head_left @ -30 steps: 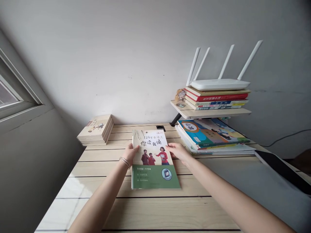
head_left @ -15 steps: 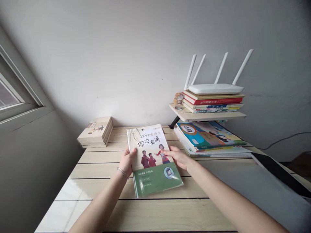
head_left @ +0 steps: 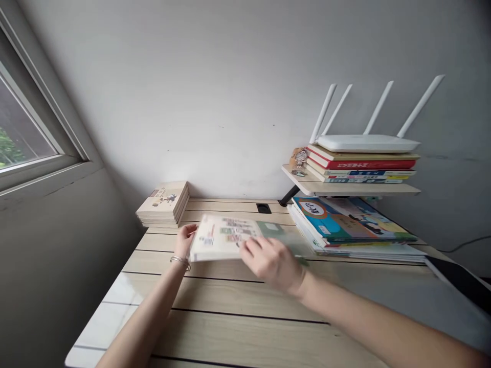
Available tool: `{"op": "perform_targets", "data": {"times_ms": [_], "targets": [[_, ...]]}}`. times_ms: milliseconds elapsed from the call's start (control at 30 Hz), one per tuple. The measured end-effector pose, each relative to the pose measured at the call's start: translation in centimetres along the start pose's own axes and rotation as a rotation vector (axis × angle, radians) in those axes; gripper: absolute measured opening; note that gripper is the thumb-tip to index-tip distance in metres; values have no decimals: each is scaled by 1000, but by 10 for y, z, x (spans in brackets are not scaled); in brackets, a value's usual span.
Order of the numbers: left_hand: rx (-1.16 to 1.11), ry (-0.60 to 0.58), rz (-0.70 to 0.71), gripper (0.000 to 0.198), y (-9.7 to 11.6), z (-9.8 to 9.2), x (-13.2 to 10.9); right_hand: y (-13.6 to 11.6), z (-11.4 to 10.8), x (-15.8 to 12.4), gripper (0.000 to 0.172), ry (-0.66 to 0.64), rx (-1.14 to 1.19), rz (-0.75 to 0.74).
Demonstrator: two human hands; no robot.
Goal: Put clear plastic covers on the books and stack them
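A thin book point(head_left: 220, 236), blurred by motion, is tilted above the table with its long side across my view. Its white and green cover carries small pictures and text. My right hand point(head_left: 273, 263) is closed on the near edge, fingers on top and the thumb out of sight. At the book's left end my left hand point(head_left: 185, 241), with a bangle point(head_left: 179, 260) on the wrist, grips the edge; part of its fingers are hidden behind the book.
A stack of small beige books point(head_left: 164, 202) sits at the table's point(head_left: 245, 337) back left. On the right, larger books point(head_left: 345, 217) lie under a raised shelf point(head_left: 368, 189), which bears more books and a white router point(head_left: 368, 143). A black socket point(head_left: 263, 208) is set at the back.
The book has been turned sideways and tilted, so a different cover side faces up. My right hand has moved to its near edge. The view has shifted left.
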State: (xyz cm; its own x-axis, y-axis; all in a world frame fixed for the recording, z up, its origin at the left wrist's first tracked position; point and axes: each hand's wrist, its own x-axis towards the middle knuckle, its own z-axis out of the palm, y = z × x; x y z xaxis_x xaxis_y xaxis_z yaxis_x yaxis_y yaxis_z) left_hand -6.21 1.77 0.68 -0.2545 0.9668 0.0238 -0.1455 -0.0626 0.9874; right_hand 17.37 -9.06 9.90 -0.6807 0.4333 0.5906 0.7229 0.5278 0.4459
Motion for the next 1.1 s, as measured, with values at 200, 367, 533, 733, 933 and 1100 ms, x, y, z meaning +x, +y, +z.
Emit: {"op": "perform_targets", "data": {"times_ms": [200,367,533,733,933,1100], "targets": [[184,-79,84,16,-10,-7,-9,-50,46,-58,26,-107,21,-11],[355,-411,255,23,-11,5,-26,-56,47,-81,26,-152,118,-25],[417,-439,320,22,-14,4,-27,-44,44,-91,26,-284,383,35],[435,-524,300,15,-11,3,-26,-9,24,-71,28,-489,669,235],[149,-558,95,32,17,5,-33,62,14,-21,22,-462,537,530],[186,-527,144,22,23,25,-25,95,34,11,20,-295,361,580]]}}
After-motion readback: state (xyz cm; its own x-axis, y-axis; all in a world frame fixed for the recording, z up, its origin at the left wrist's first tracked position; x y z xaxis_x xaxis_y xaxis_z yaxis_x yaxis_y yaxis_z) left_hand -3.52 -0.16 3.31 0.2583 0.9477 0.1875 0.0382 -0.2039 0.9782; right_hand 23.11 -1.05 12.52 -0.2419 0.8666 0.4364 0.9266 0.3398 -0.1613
